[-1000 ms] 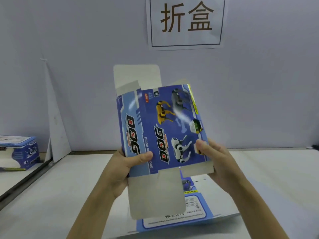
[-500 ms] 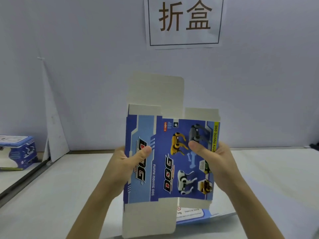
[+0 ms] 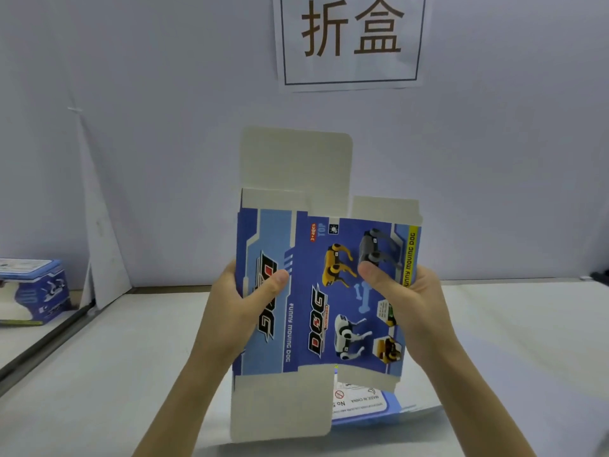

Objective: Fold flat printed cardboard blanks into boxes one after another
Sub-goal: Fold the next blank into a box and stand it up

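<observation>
I hold a blue printed cardboard blank (image 3: pixel 316 291) with robot-dog pictures upright in front of me, above the table. My left hand (image 3: pixel 237 305) grips its left edge, thumb on the light-blue side panel. My right hand (image 3: pixel 405 301) grips its right edge, thumb on the front panel near the grey dog. White flaps stick out above and below the printed panels. Under it, more flat blanks (image 3: pixel 369 407) lie on the table, mostly hidden by the held one.
A folded blue box (image 3: pixel 33 291) sits at the far left on a lower surface. A white triangular card (image 3: pixel 99 232) leans against the wall. A paper sign (image 3: pixel 351 41) hangs on the wall. The white table (image 3: pixel 131 357) spreads around my arms.
The blank was tilted and angled a second ago; it now faces me squarely and sits lower. Both hands slid up along its side edges.
</observation>
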`<act>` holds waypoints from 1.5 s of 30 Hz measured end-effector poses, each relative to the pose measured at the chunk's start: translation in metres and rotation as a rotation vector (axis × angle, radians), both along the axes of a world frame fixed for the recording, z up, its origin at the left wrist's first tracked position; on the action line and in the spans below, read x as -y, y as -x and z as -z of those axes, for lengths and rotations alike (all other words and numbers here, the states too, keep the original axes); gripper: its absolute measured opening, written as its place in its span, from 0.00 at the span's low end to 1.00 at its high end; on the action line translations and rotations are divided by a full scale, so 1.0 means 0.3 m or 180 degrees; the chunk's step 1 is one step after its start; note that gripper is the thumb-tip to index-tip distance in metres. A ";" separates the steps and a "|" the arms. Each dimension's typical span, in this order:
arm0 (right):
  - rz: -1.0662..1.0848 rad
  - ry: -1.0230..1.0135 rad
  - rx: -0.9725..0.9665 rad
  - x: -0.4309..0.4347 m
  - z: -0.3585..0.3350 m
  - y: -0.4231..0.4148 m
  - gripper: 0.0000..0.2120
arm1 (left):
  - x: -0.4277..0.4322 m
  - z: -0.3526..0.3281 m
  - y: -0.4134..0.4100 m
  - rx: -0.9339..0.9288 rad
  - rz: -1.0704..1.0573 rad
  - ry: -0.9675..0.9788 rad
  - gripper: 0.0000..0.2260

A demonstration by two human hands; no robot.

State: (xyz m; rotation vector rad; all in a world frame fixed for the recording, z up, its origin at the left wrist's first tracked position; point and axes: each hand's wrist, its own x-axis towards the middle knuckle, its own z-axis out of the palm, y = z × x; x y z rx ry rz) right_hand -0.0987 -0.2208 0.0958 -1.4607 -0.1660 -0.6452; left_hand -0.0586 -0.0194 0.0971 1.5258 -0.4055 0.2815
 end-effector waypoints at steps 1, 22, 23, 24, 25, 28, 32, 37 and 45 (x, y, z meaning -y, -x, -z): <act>0.0014 -0.0054 0.0094 -0.009 0.002 0.000 0.08 | 0.006 -0.006 0.010 0.0157 -0.0047 0.0036 0.15; -0.2562 -0.1669 0.0016 0.029 -0.052 0.025 0.25 | -0.048 -0.015 0.024 0.1710 0.0557 -0.1454 0.38; -0.2470 -0.1556 -0.0104 0.037 -0.049 0.028 0.23 | -0.048 -0.015 0.023 0.1741 0.0523 -0.1475 0.38; -0.2205 -0.1341 -0.0159 0.041 -0.040 0.026 0.21 | -0.046 -0.014 0.021 0.1797 0.0480 -0.1517 0.38; -0.1923 -0.1101 -0.0252 0.045 -0.029 0.019 0.18 | -0.045 -0.015 0.020 0.1885 0.0425 -0.1571 0.38; -0.1025 -0.0460 -0.0595 0.030 -0.003 0.000 0.09 | -0.048 -0.017 0.014 0.2169 0.0218 -0.1799 0.38; -0.0434 0.0453 -0.1110 0.012 -0.011 0.013 0.09 | -0.079 -0.021 0.000 0.2183 0.0070 -0.1866 0.37; 0.0139 0.0910 -0.1173 0.008 -0.030 0.024 0.14 | -0.069 -0.013 -0.006 0.1810 -0.0153 -0.1806 0.37; 0.1204 0.1551 -0.0790 -0.016 -0.052 0.039 0.17 | 0.033 -0.116 0.058 -0.0419 0.1278 0.0093 0.39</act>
